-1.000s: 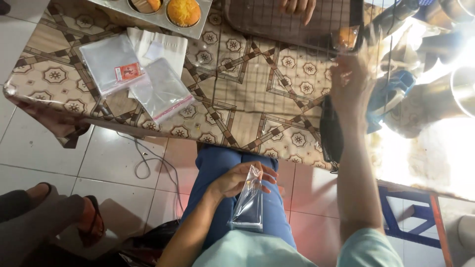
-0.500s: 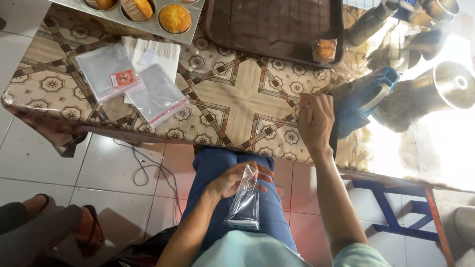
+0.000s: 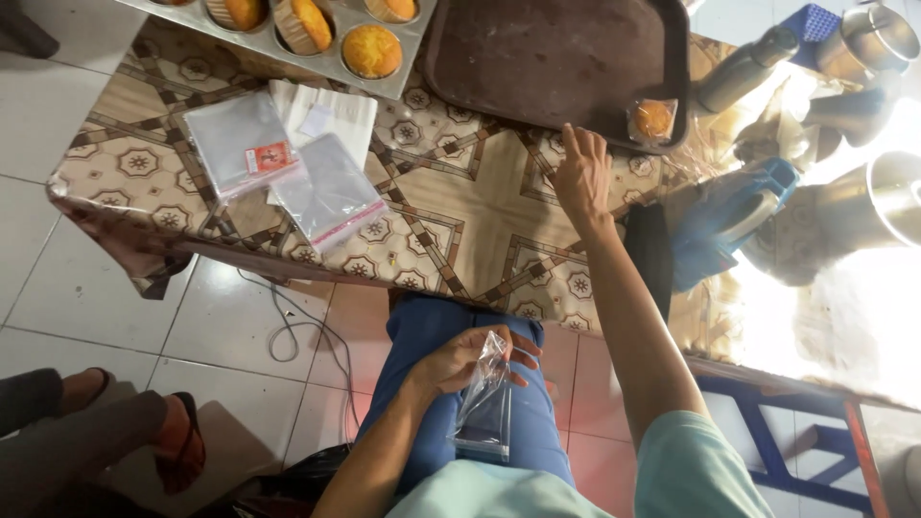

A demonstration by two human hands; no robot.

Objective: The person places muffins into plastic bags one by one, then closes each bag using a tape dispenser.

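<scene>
Looking down from head height, a seated person in blue trousers holds a small clear plastic bag (image 3: 484,408) over the lap. It is thin, glossy and crinkled, roughly rectangular, hanging downward with its mouth at the top. The left hand (image 3: 470,357) has its fingers curled about the bag's upper edge, pinching it. The right hand (image 3: 581,176) is stretched forward over the table, fingers loosely extended and holding nothing, its fingertips at the near rim of a dark brown tray (image 3: 556,58).

On that tray, near its right corner, sits one wrapped muffin (image 3: 651,119), golden under shiny film. A metal muffin tin (image 3: 317,62) at the top left holds several more golden, round-topped muffins. The table (image 3: 460,211) wears a smooth plastic cloth printed with beige and brown tile-like star patterns. A loose stack of flat clear bags (image 3: 288,163), one with a red label, lies on its left part. A blue handheld device (image 3: 729,216) rests at the right edge, beside shiny metal pots (image 3: 863,197). White floor tiles lie below.
</scene>
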